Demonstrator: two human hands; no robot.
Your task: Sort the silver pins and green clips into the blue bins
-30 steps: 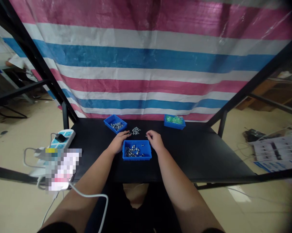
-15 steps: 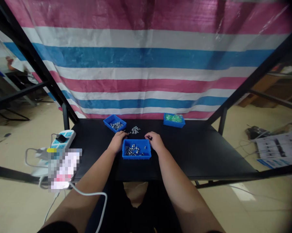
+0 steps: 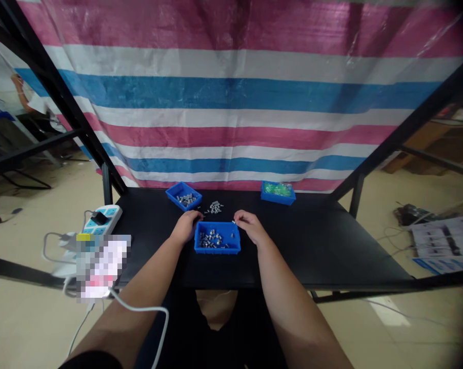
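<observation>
A blue bin [image 3: 218,251] stands in front of me, with several small metal screws [image 3: 212,238] lying mostly in its left half. Beyond it, a loose pile of screws [image 3: 215,207] rests on the black table. My left hand [image 3: 185,226] is beside the bin's far left corner, its fingers curled; whatever they may hold is hidden. At the far right corner, my right hand [image 3: 249,226] pinches a small screw [image 3: 234,222] close to the rim. A second blue bin [image 3: 184,197], tilted in direction, holds more metal pieces behind my left hand.
At the back right sits a blue bin [image 3: 278,199] of green packets. On the left lie a white power strip [image 3: 108,212], a blurred-out device [image 3: 104,266] and a white cable [image 3: 146,309]. A striped sheet [image 3: 231,128] hangs behind the table [image 3: 311,246]. Another person's arm [image 3: 20,92] shows far left.
My left hand has drawn back from near the loose pile, its fingers curling in. My right hand has shifted slightly right, and a screw now shows at its fingertips beside the rim.
</observation>
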